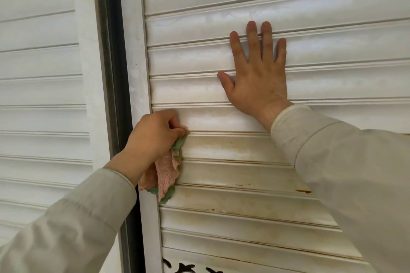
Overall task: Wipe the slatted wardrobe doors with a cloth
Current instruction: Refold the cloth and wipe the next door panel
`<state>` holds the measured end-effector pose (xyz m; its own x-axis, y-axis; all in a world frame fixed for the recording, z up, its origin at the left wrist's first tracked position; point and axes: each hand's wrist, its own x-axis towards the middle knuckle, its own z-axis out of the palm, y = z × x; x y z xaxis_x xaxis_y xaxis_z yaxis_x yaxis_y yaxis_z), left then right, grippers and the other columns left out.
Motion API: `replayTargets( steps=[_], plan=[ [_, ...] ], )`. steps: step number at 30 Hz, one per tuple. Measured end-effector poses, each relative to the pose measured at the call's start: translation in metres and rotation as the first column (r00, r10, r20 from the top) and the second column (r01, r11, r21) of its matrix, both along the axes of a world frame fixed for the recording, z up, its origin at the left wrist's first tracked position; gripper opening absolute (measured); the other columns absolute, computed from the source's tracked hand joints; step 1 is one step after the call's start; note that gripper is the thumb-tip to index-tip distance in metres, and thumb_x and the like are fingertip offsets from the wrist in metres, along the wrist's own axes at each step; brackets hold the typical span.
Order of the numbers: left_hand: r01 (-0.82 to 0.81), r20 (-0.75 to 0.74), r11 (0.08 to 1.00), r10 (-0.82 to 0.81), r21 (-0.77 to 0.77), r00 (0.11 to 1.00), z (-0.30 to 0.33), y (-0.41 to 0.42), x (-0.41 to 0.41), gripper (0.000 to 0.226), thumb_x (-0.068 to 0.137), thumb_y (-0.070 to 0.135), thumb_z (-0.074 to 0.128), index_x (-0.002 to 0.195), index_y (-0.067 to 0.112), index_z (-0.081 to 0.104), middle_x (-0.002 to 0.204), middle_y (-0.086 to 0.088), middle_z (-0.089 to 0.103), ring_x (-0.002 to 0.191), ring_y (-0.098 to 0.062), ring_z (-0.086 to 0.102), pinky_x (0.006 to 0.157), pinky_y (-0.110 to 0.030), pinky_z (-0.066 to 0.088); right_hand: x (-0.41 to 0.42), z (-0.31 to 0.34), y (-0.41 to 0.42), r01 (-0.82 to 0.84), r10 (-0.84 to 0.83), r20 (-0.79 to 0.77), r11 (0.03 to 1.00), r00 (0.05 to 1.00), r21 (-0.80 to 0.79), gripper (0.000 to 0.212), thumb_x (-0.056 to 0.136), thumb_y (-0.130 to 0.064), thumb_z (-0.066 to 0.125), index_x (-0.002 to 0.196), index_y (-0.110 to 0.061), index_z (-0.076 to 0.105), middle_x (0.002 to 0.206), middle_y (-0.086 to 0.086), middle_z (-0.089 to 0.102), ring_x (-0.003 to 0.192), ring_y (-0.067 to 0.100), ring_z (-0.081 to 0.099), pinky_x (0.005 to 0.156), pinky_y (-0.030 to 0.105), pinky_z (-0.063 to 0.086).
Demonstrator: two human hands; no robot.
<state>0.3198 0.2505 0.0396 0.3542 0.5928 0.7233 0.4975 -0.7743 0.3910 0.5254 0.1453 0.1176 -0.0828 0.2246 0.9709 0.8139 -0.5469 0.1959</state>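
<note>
A white slatted wardrobe door [221, 2] fills the right of the view. My left hand [153, 135] grips a pink and green cloth [167, 173] and holds it against the slats at the door's left edge, with the cloth hanging down below the fist. My right hand [258, 73] lies flat on the slats higher up, fingers spread and straight. The slats below the cloth carry yellow-brown stains [233, 150]; those above look cleaner.
A second white slatted door [42, 73] stands at the left, set further back. A dark vertical gap [115, 95] separates the two doors. A black ornamental cut-out pattern [188, 267] shows at the bottom edge of the right door.
</note>
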Motion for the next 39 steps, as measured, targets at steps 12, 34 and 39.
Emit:
replayTargets(
  steps=[12,34,39],
  plan=[
    [-0.151,-0.116,0.989,0.149,-0.003,0.982,0.010,-0.039,0.056,0.055,0.066,0.070,0.074,0.074,0.021,0.050,0.078,0.004,0.063,0.078,-0.023,0.057,0.061,-0.033,0.040,0.002,-0.002,0.008,-0.022,0.021,0.021,0.999,1.000,0.029,0.077,0.096,-0.060,0.031,0.157,-0.015,0.020,0.163,0.021,0.012,0.149,0.045,0.007,0.115,0.065,0.009],
    [-0.069,-0.117,0.997,0.066,-0.026,0.991,0.004,-0.031,0.050,0.036,0.085,0.044,0.070,0.067,0.020,0.050,0.082,-0.005,0.064,0.085,-0.030,0.060,0.073,-0.037,0.051,-0.001,-0.001,0.011,-0.013,0.013,0.018,1.000,1.000,0.016,0.077,0.096,-0.060,0.029,0.157,-0.016,0.019,0.163,0.020,0.010,0.149,0.044,0.005,0.116,0.064,0.008],
    [0.091,-0.140,0.996,-0.092,-0.011,0.986,0.004,-0.076,0.107,0.023,0.085,0.043,0.066,0.087,0.020,0.064,0.096,-0.008,0.069,0.091,-0.033,0.064,0.074,-0.038,0.053,0.002,0.000,0.013,-0.018,0.018,0.011,1.000,1.000,0.005,0.077,0.095,-0.061,0.029,0.157,-0.016,0.017,0.163,0.020,0.008,0.149,0.044,0.004,0.116,0.065,0.006]
  ],
)
